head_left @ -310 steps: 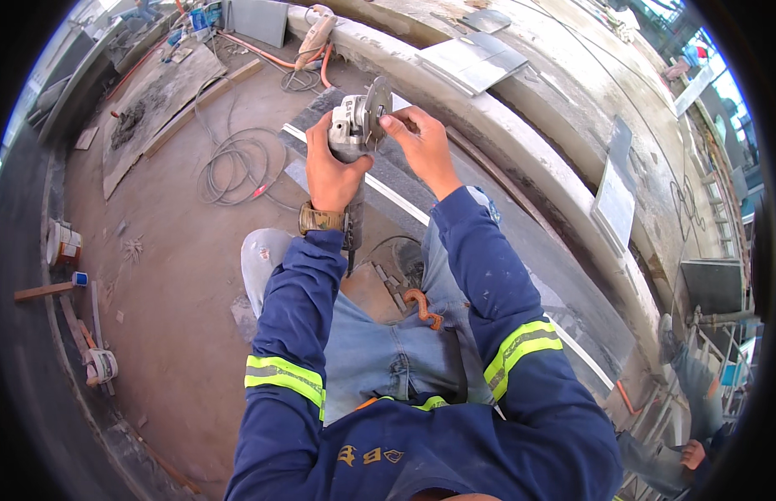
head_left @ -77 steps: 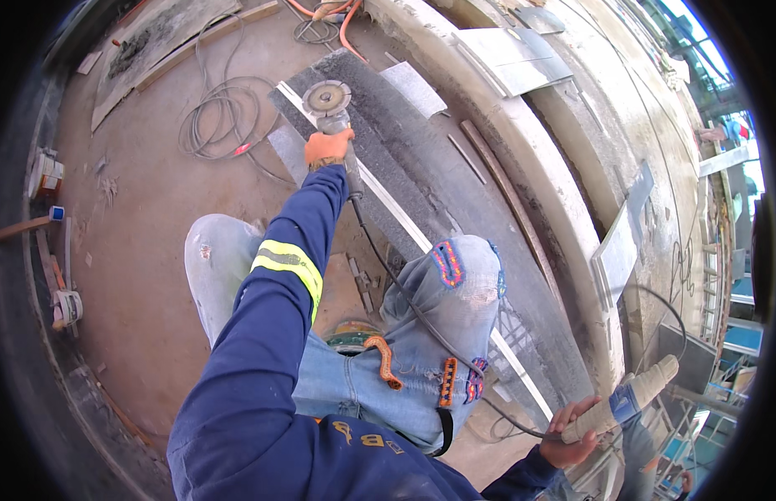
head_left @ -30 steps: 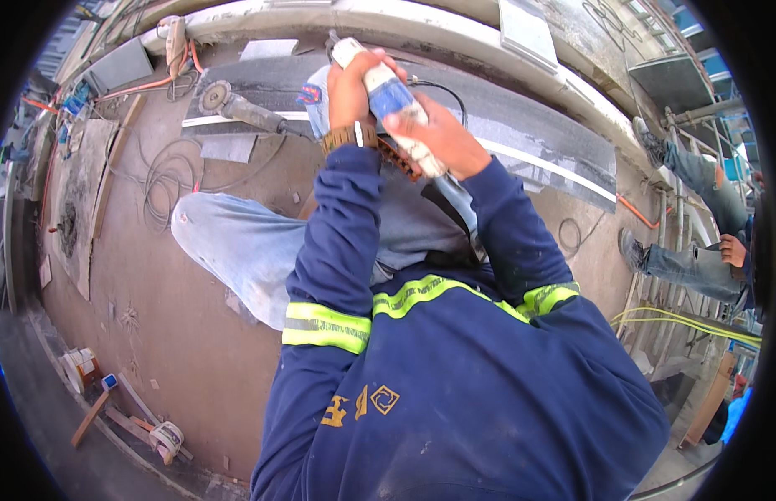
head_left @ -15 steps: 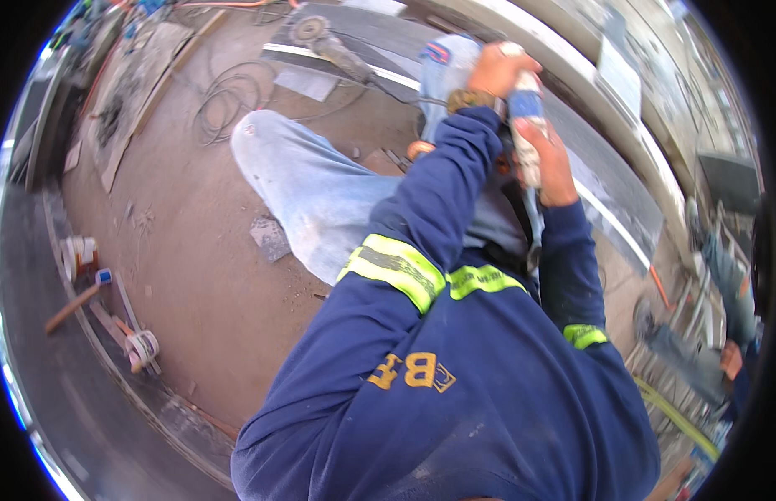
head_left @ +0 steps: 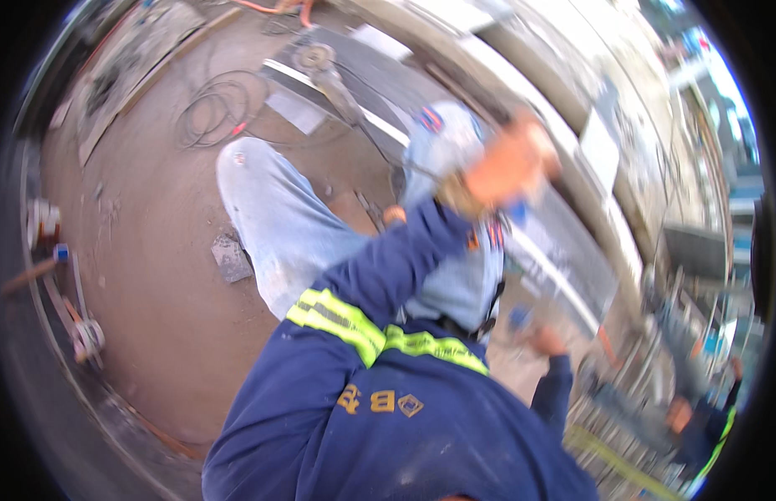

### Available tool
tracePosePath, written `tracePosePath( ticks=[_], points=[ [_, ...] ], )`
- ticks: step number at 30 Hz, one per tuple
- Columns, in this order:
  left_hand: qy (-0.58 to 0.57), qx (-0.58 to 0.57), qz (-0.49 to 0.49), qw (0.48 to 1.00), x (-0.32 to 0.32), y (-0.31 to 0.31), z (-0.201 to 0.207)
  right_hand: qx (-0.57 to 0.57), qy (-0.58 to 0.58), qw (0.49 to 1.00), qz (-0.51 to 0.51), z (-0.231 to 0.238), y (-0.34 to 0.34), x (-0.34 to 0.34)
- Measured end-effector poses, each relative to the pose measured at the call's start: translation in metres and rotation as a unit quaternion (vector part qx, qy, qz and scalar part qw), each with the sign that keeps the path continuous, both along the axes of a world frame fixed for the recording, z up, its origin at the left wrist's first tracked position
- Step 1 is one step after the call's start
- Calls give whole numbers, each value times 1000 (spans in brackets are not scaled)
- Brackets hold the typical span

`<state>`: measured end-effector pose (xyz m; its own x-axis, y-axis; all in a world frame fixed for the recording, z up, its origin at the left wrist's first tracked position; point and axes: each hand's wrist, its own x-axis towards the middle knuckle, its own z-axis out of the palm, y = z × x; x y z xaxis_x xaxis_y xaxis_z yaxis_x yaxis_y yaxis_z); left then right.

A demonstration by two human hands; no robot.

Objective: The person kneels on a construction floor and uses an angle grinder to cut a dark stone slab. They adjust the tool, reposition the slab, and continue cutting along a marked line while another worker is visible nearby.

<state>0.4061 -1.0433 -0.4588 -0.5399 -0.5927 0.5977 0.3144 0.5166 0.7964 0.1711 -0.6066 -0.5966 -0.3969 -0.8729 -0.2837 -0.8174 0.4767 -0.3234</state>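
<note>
No clear packages, signs or screens. Only label-like thing: yellow lettering and diamond emblem (head_left: 381,402) on the navy jacket (head_left: 388,434), just below its yellow reflective band (head_left: 355,321). Rest too blurred.

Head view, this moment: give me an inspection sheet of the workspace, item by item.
Surface: dusty brown floor.
Job's things: angle grinder lying on a grey slab, unheld.
Clutter: flat grey scrap beside the knee.
Hands: left hand raised, motion-blurred, grip unclear; right hand low, blurred, near a small blue item.
Cables: coiled dark cable on floor.
Surroundings: another person at lower right.
</note>
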Motion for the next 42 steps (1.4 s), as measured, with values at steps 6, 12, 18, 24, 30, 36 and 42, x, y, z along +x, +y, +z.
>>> tracePosePath(
  ticks=[6,12,18,24,30,36,42],
  points=[
    [-221,-157,-96,958,46,145,36,-367,-703,596,-130,182,-195,126],
    [-164,-210,-127,955,96,93,49,-159,-551,768,-285,117,-104,37],
    [-188,-47,139,971,156,-95,31,29,228,973,-15,37,1,-33],
    [113,234,470,843,261,-201,-36,-300,-169,932,108,171,-493,218],
    [320,352,451,755,269,-218,-12,165,82,948,259,-37,-717,312],
    [338,339,475,739,274,-227,-10,12,-51,989,138,-67,-704,359],
    [132,329,573,739,272,-226,-13,-1,-536,844,15,2,-675,353]
  ],
)
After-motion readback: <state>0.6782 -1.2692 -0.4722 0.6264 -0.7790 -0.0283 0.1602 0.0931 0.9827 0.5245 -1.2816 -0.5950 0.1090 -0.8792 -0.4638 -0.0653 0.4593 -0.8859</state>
